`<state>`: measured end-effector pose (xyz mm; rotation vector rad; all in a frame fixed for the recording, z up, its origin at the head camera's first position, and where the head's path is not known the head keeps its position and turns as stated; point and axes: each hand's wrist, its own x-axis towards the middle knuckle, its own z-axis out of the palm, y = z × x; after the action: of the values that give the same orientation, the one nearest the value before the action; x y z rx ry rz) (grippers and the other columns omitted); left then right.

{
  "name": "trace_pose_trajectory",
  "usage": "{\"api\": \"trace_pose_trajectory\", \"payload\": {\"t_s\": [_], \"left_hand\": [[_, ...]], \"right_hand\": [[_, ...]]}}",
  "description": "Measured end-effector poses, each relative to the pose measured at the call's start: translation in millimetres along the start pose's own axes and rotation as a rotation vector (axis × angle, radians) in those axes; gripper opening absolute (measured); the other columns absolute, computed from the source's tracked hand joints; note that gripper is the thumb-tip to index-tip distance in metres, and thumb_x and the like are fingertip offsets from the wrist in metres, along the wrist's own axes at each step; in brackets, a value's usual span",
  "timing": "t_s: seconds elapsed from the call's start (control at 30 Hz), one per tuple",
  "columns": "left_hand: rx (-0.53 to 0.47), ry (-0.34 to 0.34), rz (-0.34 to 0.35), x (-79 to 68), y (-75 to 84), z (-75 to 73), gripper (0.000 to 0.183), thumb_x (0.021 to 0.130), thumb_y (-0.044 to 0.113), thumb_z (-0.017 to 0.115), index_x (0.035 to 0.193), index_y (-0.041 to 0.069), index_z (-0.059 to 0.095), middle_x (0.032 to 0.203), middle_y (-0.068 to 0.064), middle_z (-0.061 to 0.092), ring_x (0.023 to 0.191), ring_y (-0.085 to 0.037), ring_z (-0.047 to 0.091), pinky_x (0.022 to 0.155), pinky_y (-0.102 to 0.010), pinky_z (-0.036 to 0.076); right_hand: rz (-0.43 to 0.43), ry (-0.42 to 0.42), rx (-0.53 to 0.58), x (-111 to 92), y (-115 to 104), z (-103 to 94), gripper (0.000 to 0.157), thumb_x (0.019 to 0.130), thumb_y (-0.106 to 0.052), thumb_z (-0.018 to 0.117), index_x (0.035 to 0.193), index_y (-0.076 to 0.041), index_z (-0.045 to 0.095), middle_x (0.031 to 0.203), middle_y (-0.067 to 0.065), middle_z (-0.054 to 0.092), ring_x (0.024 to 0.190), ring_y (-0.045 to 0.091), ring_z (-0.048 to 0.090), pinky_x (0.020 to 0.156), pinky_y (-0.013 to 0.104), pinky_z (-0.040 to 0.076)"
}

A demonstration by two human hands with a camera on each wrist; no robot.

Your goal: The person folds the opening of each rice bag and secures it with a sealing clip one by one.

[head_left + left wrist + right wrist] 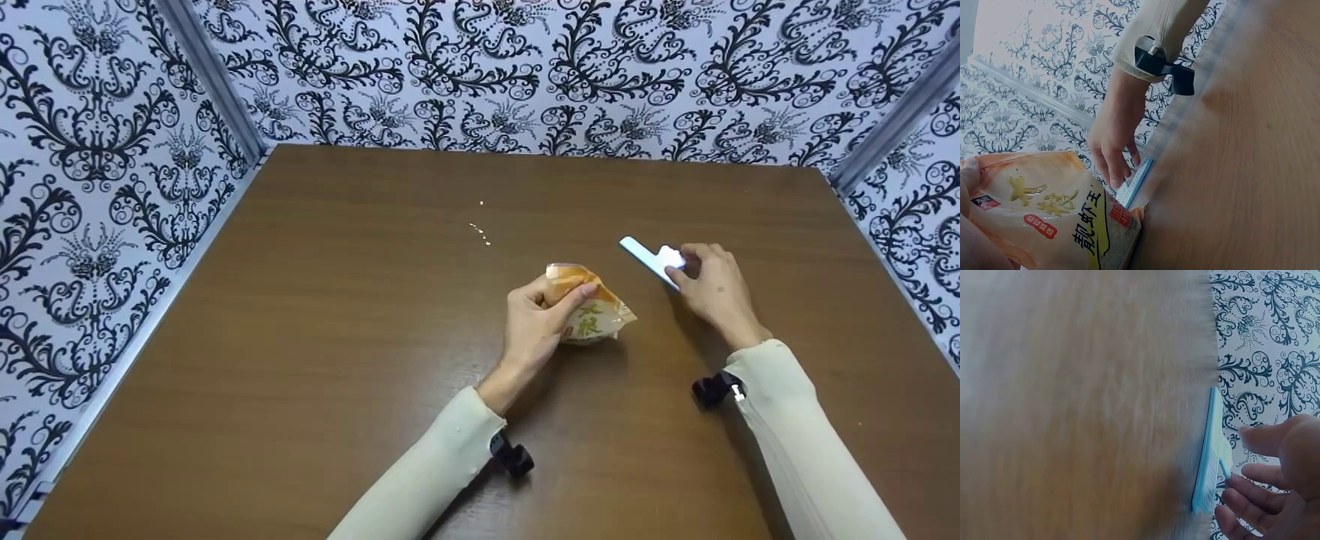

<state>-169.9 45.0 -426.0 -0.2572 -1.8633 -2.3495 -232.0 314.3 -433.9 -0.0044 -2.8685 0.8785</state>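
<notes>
My left hand [529,330] grips a plastic food bag [592,319] by its top, thumb on the near face. The bag is orange and cream with printed characters, seen larger in the left wrist view. To its right, a light blue bag clip [639,253] with a white tab appears to rest on the table. My right hand [716,292] is at the tab, thumb and fingers spread around it. In the right wrist view, a fingertip meets the tab of the clip [1208,461], while the thumb [1264,439] looks apart from it. The bag's contents are hidden.
Several small white specks [488,243] lie on the brown wooden table [337,300] beyond the bag. Patterned wall panels [480,75] with grey metal corner posts border the back and sides. A black camera [514,457] is strapped at each wrist.
</notes>
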Motion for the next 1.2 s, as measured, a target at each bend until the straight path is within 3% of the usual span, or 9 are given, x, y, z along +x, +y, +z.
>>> {"api": "trace_pose_trajectory", "payload": {"t_s": [0.23,0.5,0.63,0.73,1.03,1.2], "left_hand": [[-0.015,-0.005,0.003,0.1,-0.2,0.3,0.017,0.089,0.009,0.082,0.101,-0.003,0.078,0.091,-0.011,0.079,0.071,-0.007,0.068,0.055,-0.02,0.052],[-0.006,-0.003,-0.005,0.0,-0.1,0.3,0.017,0.089,0.009,0.082,0.101,-0.002,0.079,0.096,-0.014,0.08,0.076,-0.006,0.071,0.067,-0.023,0.059],[0.001,0.006,-0.009,-0.1,-0.1,0.2,0.017,0.088,0.01,0.083,0.1,-0.002,0.079,0.094,-0.013,0.08,0.073,-0.006,0.069,0.059,-0.021,0.055],[0.006,0.005,-0.01,0.2,-0.1,0.4,0.017,0.089,0.011,0.083,0.1,-0.002,0.079,0.093,-0.013,0.08,0.07,-0.007,0.069,0.055,-0.02,0.053],[0.021,-0.008,0.001,0.9,0.4,0.4,0.017,0.089,0.011,0.082,0.1,-0.002,0.079,0.098,-0.015,0.08,0.079,-0.006,0.072,0.071,-0.025,0.061],[0.02,-0.005,0.005,1.4,-0.4,-0.3,0.016,0.089,0.011,0.083,0.099,-0.002,0.079,0.096,-0.015,0.08,0.078,-0.006,0.072,0.071,-0.026,0.061]], "right_hand": [[0.035,-0.038,-0.021,4.0,2.9,3.2,0.053,0.104,-0.024,0.063,0.145,0.008,0.05,0.139,0.032,0.053,0.128,0.047,0.047,0.108,0.064,0.04],[0.05,-0.022,-0.035,8.5,8.2,5.4,0.049,0.104,-0.022,0.063,0.143,0.007,0.055,0.131,0.028,0.057,0.12,0.044,0.053,0.1,0.061,0.046],[0.045,-0.012,-0.052,11.8,9.7,6.2,0.049,0.103,-0.024,0.065,0.14,0.007,0.057,0.126,0.027,0.059,0.116,0.043,0.055,0.098,0.06,0.047],[0.042,-0.006,-0.063,13.1,10.0,5.9,0.048,0.103,-0.026,0.066,0.138,0.007,0.059,0.122,0.026,0.06,0.112,0.042,0.056,0.095,0.059,0.048],[0.037,0.024,-0.047,11.7,9.0,4.1,0.041,0.099,-0.023,0.07,0.123,0.009,0.061,0.118,0.026,0.058,0.106,0.041,0.056,0.092,0.056,0.047],[0.061,0.007,-0.052,11.3,6.7,2.3,0.036,0.098,-0.024,0.071,0.115,0.005,0.057,0.11,0.023,0.059,0.098,0.037,0.053,0.082,0.047,0.045]]}}
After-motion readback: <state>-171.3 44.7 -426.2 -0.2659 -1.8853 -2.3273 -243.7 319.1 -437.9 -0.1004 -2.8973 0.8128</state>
